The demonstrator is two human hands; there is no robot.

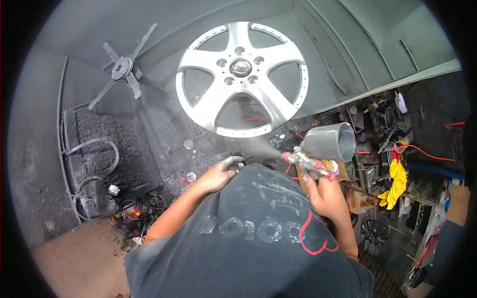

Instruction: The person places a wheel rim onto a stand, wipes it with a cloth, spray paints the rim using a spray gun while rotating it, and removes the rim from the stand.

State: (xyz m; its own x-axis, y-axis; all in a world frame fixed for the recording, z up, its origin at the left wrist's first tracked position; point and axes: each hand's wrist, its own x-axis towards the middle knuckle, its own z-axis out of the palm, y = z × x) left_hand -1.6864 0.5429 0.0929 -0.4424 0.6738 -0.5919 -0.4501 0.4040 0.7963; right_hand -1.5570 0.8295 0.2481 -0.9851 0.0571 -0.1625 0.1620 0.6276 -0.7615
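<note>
My right hand [327,196] is wrapped round a spray gun [301,159], its grey see-through cup [328,141] tilted to the right. A pale mist leaves the red-tipped nozzle toward the upper left, just below the wheel's lower rim. The silver five-spoke wheel [241,92] faces up in front of me, with a shiny centre cap [240,67] and holes around it. Close to my shirt front, my left hand [221,176] is closed, its fingertips grey with dust. My shirt partly hides those fingers, and whatever they may hold cannot be made out.
At the left, a dusty metal stand with several arms [122,68] is near the booth wall. A hose [117,149] curves over a dark textured panel [89,129]. Cluttered shelves [370,174], a yellow cloth [396,179] and a red cord [430,154] are at the right.
</note>
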